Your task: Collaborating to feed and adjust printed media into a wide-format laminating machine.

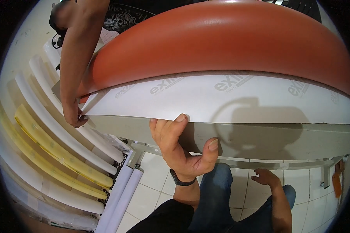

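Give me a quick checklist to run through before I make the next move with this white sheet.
1. Left hand at the near edge of the grey-printed white sheet: ok, fingertips are at the edge, thumb spread away.
2. Right hand on the sheet: not ok, it hangs low and well clear of it, with nothing visible in it.
3. Co-worker's hand in place: ok, at the sheet's left corner.
4. Firmness of the co-worker's hold: cannot tell.
5. Orange roll lying along the sheet's far edge: ok.
6. Near edge truly straight: cannot tell, the fisheye view bends lines.
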Motion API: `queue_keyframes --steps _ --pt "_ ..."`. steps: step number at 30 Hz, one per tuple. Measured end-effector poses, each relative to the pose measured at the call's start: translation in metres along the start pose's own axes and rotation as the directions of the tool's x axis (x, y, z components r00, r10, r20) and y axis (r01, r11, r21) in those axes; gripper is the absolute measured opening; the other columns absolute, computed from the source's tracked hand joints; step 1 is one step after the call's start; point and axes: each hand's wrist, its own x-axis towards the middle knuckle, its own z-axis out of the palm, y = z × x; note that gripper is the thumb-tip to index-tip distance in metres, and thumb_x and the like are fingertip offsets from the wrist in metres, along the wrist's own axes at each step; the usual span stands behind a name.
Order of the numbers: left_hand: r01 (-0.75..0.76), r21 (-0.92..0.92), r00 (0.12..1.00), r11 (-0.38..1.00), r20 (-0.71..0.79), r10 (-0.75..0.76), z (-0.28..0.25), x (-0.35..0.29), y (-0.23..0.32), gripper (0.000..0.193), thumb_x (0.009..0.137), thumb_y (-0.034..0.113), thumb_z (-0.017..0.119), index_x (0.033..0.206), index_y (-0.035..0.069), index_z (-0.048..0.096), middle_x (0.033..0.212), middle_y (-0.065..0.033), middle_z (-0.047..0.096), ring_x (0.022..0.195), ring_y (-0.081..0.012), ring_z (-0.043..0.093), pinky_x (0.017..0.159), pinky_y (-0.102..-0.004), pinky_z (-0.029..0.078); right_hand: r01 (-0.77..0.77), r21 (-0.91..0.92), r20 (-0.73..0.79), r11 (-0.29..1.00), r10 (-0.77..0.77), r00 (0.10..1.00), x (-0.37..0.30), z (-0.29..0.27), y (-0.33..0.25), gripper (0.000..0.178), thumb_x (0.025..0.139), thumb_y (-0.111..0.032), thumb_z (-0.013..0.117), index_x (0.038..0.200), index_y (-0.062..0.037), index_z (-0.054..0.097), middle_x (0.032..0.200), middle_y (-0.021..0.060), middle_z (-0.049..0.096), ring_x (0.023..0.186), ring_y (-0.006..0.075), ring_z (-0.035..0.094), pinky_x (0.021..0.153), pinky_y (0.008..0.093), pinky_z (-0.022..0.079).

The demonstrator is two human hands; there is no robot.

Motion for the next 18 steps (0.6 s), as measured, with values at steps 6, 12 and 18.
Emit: queue_keyframes --steps 6,12,18 --pt "-0.014 0.025 1.000 1.000 -0.011 0.014 0.0006 0.0008 -0.0032 0.063 0.083 0.040 0.068 0.121 -0.003 0.044 0.107 -0.0147 0.048 0.103 -0.0258 0.045 0.093 -0.0367 0.035 0.011 -0.027 0.012 1.000 -0.011 1.000 0.0030 0.0015 0.0009 0.055 0.085 -0.043 0.065 0.119 -0.0002 0.060 0.111 0.0189 0.066 0.105 0.0348 0.062 0.091 0.0399 0.048" --pt "-0.022 0.082 1.000 0.996 -0.009 0.023 -0.0012 -0.0008 -0.0008 0.063 0.084 0.041 0.067 0.121 -0.004 0.044 0.110 -0.0147 0.049 0.105 -0.0259 0.045 0.096 -0.0379 0.034 -0.007 -0.036 -0.021 0.999 0.007 1.000 0.0025 0.0070 0.0037 0.055 0.084 -0.043 0.066 0.118 -0.0004 0.060 0.111 0.0184 0.066 0.104 0.0349 0.062 0.090 0.0405 0.049" --pt "0.005 0.032 1.000 0.999 -0.017 -0.004 -0.0002 0.0025 0.0038 0.062 0.084 0.041 0.067 0.122 -0.003 0.043 0.107 -0.0151 0.048 0.102 -0.0253 0.046 0.091 -0.0354 0.036 0.008 -0.020 -0.026 1.000 -0.009 1.000 0.0012 0.0066 0.0051 0.056 0.084 -0.043 0.065 0.120 -0.0006 0.060 0.112 0.0179 0.066 0.106 0.0340 0.061 0.091 0.0400 0.048"
